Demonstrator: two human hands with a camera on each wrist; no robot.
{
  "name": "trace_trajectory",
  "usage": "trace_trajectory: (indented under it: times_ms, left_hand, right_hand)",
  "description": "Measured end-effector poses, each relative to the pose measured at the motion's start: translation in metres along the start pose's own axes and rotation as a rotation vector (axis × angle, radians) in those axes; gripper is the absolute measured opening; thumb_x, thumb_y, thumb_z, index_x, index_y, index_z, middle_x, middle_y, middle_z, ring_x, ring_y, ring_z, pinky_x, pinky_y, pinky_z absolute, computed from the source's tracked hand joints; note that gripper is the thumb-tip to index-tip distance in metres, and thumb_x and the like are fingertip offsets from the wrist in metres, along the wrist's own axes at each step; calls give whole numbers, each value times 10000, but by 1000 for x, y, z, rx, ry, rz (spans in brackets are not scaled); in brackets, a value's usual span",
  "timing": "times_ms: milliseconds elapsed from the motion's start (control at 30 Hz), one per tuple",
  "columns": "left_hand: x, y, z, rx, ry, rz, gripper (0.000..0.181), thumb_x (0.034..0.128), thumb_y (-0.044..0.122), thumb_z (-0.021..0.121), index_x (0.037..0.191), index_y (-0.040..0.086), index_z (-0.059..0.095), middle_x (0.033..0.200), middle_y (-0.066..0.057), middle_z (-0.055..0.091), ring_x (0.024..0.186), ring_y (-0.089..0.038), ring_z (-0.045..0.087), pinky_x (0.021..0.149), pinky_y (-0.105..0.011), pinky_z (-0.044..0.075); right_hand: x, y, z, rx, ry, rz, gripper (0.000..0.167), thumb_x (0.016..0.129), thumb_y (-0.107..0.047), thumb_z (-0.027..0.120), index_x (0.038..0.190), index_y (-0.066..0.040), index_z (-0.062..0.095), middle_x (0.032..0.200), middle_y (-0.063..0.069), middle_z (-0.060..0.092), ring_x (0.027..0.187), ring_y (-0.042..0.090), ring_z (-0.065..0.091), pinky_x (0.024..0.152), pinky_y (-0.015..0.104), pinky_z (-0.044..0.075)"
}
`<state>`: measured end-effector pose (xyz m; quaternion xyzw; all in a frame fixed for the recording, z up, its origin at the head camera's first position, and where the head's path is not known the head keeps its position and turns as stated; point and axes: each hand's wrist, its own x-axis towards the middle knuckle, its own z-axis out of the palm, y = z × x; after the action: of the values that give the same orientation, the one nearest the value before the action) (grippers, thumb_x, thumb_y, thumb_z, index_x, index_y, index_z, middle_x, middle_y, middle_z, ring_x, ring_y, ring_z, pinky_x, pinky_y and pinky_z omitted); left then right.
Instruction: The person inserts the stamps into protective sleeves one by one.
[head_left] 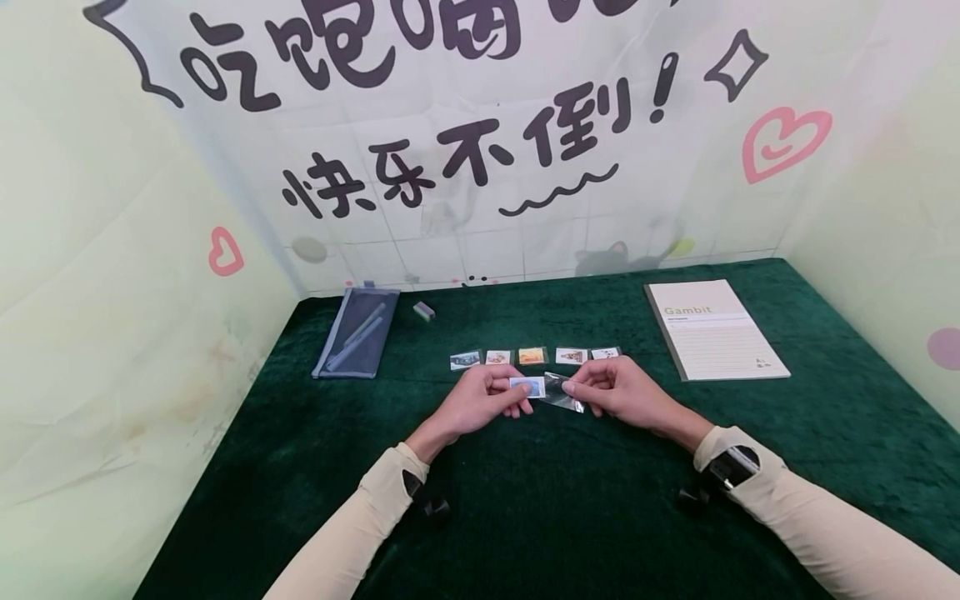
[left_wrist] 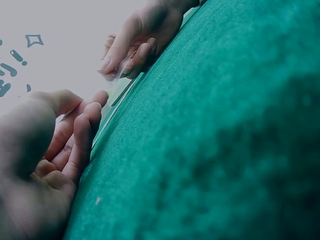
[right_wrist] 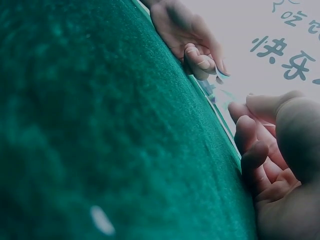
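My left hand pinches a small blue-and-white stamp between thumb and fingers. Right beside it, my right hand pinches a small clear plastic sleeve by its right end. Stamp and sleeve meet edge to edge in the head view; whether part of the stamp is inside the sleeve, I cannot tell. Just beyond the hands, a row of several small stamps lies on the cloth, among them an orange one and a dark bluish one. In the left wrist view the left fingers hide the stamp.
A dark green cloth covers the table. At the back left lie a blue mesh zip pouch with pens inside and a small eraser. A notebook lies at the right. Printed fabric walls stand behind and at both sides.
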<state>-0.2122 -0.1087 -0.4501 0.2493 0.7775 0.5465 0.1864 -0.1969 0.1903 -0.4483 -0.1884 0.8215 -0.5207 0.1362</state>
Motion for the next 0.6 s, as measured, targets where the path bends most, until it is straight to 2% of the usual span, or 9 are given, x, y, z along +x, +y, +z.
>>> trace_trajectory:
  times_ms: [600]
  left_hand:
    - [0,0,1,29,-11,15,245,1068,406,687,1182,200,755,968,-12,830,849,-211,740,789,-294,582]
  right_hand:
    - [-1,-1,0,-3,-3,-11,295,1083,-418,660,1041,-146,767,770,85,675,647,220,639,636,288,508]
